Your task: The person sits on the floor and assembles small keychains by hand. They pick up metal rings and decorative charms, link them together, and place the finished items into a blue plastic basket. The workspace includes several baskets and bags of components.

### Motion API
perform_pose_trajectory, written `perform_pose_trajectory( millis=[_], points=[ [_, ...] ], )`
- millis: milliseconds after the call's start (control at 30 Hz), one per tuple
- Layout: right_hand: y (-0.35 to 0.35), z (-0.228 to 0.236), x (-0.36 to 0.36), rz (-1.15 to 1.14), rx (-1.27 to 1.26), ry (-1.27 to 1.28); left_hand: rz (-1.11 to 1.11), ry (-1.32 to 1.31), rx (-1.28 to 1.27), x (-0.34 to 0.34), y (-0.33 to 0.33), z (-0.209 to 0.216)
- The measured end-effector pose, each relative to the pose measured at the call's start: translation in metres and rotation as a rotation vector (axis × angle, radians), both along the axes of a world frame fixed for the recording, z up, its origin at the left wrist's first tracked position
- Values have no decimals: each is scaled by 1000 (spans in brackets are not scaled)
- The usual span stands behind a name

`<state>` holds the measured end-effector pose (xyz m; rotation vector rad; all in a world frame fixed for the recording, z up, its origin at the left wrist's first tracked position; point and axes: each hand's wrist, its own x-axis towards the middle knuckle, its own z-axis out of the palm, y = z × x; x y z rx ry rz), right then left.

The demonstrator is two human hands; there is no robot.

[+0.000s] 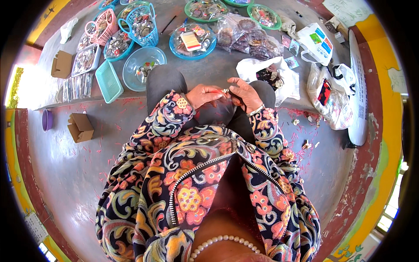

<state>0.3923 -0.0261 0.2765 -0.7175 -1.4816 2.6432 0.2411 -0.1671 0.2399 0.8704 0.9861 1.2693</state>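
Above my lap, both hands meet over a small piece with pale beads [225,91] and a bit of red cord [217,91]. The fingers of my left hand [201,95] are closed in a pinch on the red cord. On the other side, my right hand [247,96] pinches the beaded end, its index finger raised a little. Fingers hide most of the piece, so its exact kind cannot be made out. Just beyond my left knee stands a clear blue bowl [131,72] with a few small colourful items in it.
Round baskets of trinkets, among them a blue tray [178,49], line the far side of the grey platform. A teal basket [106,84] and an open cardboard box [80,127] are at left. Plastic bags [315,83] stand at right. Red cord scraps [301,148] litter the floor.
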Motion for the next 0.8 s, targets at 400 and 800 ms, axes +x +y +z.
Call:
perform_pose_trajectory(
  millis=[400,800],
  points=[
    [-1,-35,-6,-218,316,-167,88,754,257,0,2,-18],
    [-3,-32,-6,-202,273,-77,79,834,208,0,2,-18]
  ],
)
